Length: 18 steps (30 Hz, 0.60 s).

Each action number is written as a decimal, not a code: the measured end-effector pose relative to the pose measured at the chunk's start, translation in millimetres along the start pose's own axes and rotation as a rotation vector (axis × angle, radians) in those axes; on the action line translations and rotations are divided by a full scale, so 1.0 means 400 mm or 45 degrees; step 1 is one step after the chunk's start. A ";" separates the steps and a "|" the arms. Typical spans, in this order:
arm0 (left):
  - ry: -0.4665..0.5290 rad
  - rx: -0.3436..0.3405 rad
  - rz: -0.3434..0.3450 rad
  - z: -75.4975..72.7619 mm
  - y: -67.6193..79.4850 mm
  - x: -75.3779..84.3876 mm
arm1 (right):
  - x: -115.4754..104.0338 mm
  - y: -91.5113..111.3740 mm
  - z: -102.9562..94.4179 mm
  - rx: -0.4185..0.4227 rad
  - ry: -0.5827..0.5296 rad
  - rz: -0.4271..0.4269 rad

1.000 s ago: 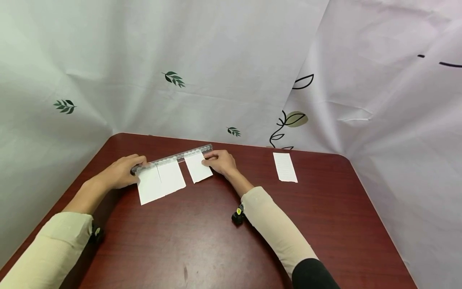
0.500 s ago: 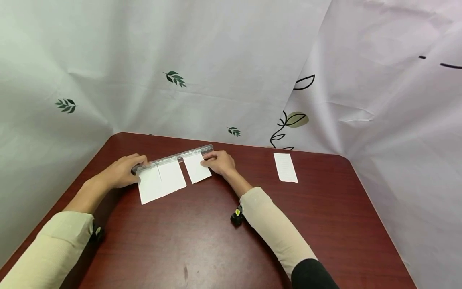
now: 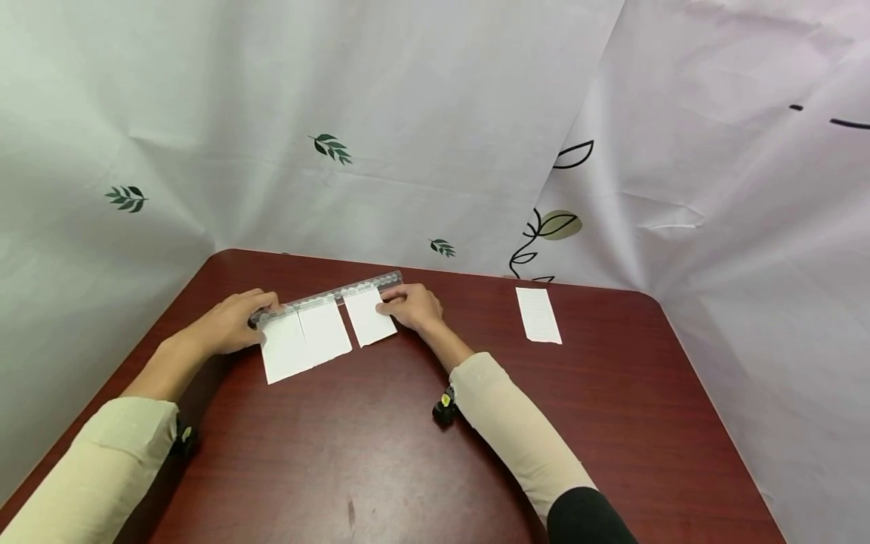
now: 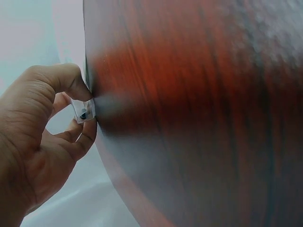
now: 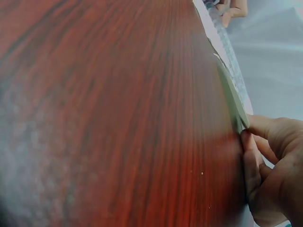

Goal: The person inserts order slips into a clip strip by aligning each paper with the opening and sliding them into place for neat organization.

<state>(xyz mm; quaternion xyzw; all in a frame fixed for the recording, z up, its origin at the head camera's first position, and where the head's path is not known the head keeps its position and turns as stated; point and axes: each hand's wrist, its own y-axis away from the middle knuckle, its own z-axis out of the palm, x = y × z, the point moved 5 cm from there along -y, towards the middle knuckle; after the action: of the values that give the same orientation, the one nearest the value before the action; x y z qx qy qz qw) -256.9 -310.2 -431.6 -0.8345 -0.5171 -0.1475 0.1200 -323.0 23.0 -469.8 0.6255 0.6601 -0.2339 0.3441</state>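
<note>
My left hand grips the left end of a long clear plastic strip, lying slanted near the table's back edge. The strip's squared clear end shows between thumb and fingers in the left wrist view. Two white paper cards lie side by side against the strip's near side, with a thin line between them. To their right, a third white card is pinched at its right edge by my right hand. A narrow gap separates it from the pair. Its edge looks slightly raised in the right wrist view.
A separate white slip with faint lines lies at the back right of the dark red wooden table. A pale curtain with leaf prints hangs behind the table and along its sides.
My right hand has slid the third card slightly left, so the gap to the pair is a little narrower. My left hand keeps its hold on the strip.
</note>
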 end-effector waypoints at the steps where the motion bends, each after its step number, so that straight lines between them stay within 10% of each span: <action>1: -0.001 0.000 0.001 -0.001 0.000 0.000 | -0.005 0.005 -0.002 -0.003 -0.006 -0.003; 18: -0.013 -0.001 0.001 0.000 0.002 -0.002 | -0.029 0.030 0.010 -0.015 -0.009 -0.040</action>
<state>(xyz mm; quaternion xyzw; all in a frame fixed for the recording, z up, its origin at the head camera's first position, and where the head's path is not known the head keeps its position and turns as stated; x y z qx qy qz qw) -256.4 -311.3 -431.8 -0.8356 -0.5171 -0.1435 0.1171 -310.8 13.8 -462.4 0.6120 0.6700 -0.2375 0.3465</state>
